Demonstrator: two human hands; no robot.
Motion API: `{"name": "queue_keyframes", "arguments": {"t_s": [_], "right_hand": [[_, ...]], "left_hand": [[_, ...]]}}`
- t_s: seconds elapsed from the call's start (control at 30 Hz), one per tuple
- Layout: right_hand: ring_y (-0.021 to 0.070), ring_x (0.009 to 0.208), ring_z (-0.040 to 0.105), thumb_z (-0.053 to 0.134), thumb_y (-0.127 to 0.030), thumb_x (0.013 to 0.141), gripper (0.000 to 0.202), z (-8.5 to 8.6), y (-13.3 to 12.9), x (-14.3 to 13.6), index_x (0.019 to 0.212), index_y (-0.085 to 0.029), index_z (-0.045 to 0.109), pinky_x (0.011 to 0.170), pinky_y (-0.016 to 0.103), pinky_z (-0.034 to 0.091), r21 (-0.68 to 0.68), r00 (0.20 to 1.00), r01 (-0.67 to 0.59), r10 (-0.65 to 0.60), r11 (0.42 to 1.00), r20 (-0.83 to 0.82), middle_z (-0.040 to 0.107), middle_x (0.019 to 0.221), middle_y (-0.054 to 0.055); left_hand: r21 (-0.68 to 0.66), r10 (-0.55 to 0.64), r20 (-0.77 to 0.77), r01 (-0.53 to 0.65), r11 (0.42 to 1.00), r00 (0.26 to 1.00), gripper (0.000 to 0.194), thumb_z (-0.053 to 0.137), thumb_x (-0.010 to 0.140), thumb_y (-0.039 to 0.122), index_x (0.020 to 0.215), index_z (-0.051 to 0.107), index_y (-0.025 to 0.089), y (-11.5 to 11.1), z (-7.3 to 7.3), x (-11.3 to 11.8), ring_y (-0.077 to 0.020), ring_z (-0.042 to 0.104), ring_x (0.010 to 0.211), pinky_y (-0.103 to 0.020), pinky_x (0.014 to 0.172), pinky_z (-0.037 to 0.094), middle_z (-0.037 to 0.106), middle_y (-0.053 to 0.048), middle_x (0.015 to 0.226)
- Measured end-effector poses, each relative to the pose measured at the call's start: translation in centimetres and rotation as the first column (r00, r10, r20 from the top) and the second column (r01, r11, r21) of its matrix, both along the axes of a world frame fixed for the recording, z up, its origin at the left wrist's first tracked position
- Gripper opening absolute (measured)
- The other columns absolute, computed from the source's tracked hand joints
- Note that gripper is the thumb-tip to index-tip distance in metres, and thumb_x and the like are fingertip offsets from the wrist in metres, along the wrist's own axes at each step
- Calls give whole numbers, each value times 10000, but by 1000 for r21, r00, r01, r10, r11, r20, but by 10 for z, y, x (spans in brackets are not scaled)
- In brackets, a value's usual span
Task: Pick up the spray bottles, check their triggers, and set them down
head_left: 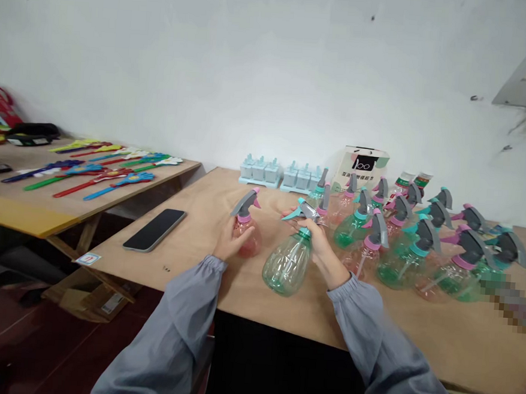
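My left hand point(232, 240) is wrapped round the side of a pink spray bottle point(249, 244) with a grey and pink head, which stands on the wooden table. In my right hand point(316, 237) is a green spray bottle point(285, 264), gripped at its neck just below the grey and turquoise head; it is slightly tilted and nearer the front edge. To the right of it stand several more pink and green spray bottles point(400, 266), crowded together.
A black phone point(155, 230) lies on the table's left part. Light blue popsicle molds point(259, 171) and a printed box point(360, 168) stand by the wall. Colourful hand-shaped clappers point(84, 175) lie on another table point(41, 208) at the left. Below is a cardboard box point(82, 295).
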State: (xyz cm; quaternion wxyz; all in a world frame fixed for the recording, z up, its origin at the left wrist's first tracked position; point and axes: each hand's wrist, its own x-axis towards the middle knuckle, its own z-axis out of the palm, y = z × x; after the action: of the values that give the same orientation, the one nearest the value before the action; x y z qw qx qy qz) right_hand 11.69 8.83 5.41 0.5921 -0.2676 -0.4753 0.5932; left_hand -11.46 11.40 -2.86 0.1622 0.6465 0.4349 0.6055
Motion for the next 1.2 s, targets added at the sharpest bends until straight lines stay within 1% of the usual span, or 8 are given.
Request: {"name": "queue_keyframes", "arguments": {"t_s": [0.17, 0.4, 0.53, 0.63, 0.8, 0.93, 1.0, 1.2], "right_hand": [[168, 630, 614, 611, -262, 537, 169, 2, -1, 4, 702, -230, 630, 621, 292, 469, -17, 996, 86, -86, 996, -20, 657, 608, -30], [218, 776, 656, 592, -288, 527, 237, 1, 0, 1, 758, -245, 623, 655, 309, 456, -9, 1000, -17, 17, 1000, 15, 715, 728, 4], [178, 676, 608, 587, -278, 527, 170, -3, 0, 0, 691, -242, 609, 671, 300, 463, 31, 995, 103, -103, 994, -7, 648, 626, -26], [166, 683, 609, 601, -272, 532, 155, -3, -2, -3, 685, -249, 615, 694, 292, 478, 54, 985, 170, -170, 984, -14, 650, 637, -38], [190, 744, 635, 613, -273, 547, 152, -3, -4, -5, 699, -258, 616, 762, 325, 501, 106, 993, 110, -112, 988, 18, 674, 681, -29], [179, 693, 604, 554, -280, 564, 100, -6, -2, -3, 636, -245, 612, 765, 333, 496, 178, 986, 152, -162, 972, 45, 651, 661, -12], [190, 724, 620, 551, -284, 568, 99, -6, -2, -4, 638, -245, 610, 771, 337, 497, 183, 981, 169, -183, 969, 62, 663, 685, -2], [225, 832, 662, 599, -277, 582, 152, -4, -5, -6, 731, -266, 625, 817, 363, 514, 180, 986, 139, -152, 974, 60, 700, 729, 2]], "left_hand": [[1, -46, 37, 46, 999, 998, 453, 710, 801, 475, 1143, 620, 191, 4, -4, -2, -263, 657, 1103, -411, 1001, 498, 694, -101, 1126], [-18, -40, 63, 41, 999, 997, 429, 721, 785, 473, 1086, 631, 181, 5, -5, -1, -266, 670, 1046, -410, 964, 508, 698, -98, 1066], [-20, -46, 59, 48, 999, 997, 414, 711, 789, 470, 1069, 623, 180, 5, -4, -1, -255, 671, 1015, -394, 935, 516, 695, -94, 1042], [-15, -42, 40, 43, 999, 998, 387, 706, 795, 458, 1055, 618, 184, 4, -2, 0, -248, 672, 990, -385, 914, 520, 695, -83, 1021], [-7, -26, 20, 26, 1000, 999, 390, 702, 800, 450, 1070, 618, 182, 3, 0, 1, -256, 668, 1010, -394, 931, 512, 693, -88, 1044], [-12, -24, 11, 24, 1000, 1000, 407, 699, 805, 454, 1095, 612, 183, 3, 0, 0, -257, 662, 1029, -395, 940, 504, 692, -94, 1067], [-15, -18, 4, 18, 1000, 1000, 402, 697, 809, 455, 1094, 612, 185, 3, 0, 0, -258, 661, 1026, -396, 936, 503, 691, -96, 1072], [0, -32, 17, 32, 999, 999, 395, 709, 807, 452, 1092, 617, 195, 4, -1, 0, -252, 664, 1022, -390, 946, 507, 692, -84, 1060]]}}
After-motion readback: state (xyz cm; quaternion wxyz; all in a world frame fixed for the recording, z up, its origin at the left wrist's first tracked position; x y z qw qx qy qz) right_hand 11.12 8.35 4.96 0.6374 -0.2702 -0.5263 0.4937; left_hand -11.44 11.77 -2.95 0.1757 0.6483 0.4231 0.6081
